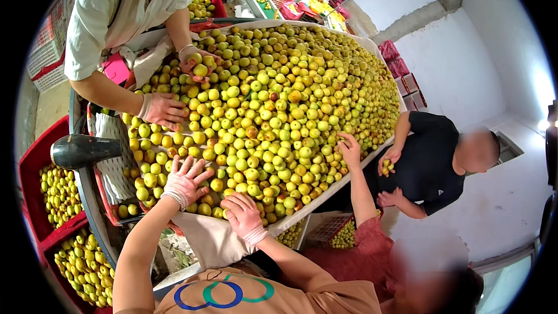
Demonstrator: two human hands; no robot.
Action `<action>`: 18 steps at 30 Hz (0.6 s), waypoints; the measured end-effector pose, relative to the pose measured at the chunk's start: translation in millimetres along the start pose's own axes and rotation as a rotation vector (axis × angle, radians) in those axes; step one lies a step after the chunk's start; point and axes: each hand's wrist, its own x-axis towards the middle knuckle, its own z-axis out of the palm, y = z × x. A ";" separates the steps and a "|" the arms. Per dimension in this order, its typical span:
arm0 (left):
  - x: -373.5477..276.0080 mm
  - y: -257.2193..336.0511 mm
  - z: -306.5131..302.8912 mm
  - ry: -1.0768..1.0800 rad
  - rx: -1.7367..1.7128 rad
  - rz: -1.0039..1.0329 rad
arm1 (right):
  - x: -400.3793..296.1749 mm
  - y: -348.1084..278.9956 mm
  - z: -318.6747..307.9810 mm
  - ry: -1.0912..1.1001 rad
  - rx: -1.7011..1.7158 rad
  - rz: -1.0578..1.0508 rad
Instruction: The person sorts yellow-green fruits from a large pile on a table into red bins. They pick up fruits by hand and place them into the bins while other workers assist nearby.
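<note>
Yellow-green jujubes (270,126), some with brown patches, cover a cloth-lined sorting table (209,229) in a heap that thickens towards the far right. My left hand (186,182), in a thin glove with a beaded bracelet at the wrist, spreads its fingers over the fruit at the near left edge. Beside it, my right hand (244,217), also gloved, lies palm down on jujubes at the near edge, its fingers slightly apart. Neither hand visibly grips a fruit; what lies under the palms is hidden. A white perforated chute (114,159) borders the fruit on the left.
Across the table, a co-worker's gloved hands (163,110) handle fruit. A red sleeve (370,237) reaches in from the right; a person in black (429,157) holds jujubes. Red crates (43,144) of fruit stand at left. A dark hair-dryer-shaped device (85,151) juts beside the chute.
</note>
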 end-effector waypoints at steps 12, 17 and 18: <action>-57.8 -50.5 -23.5 -0.120 0.041 -0.363 | 246.2 91.2 -17.3 -0.134 -0.735 0.063; -58.8 -19.2 -40.7 0.080 -0.069 -0.210 | 247.5 75.0 18.3 -0.196 -0.702 0.090; -55.6 -12.1 -30.2 0.215 -0.093 -0.137 | 241.6 69.4 23.0 -0.268 -0.750 0.086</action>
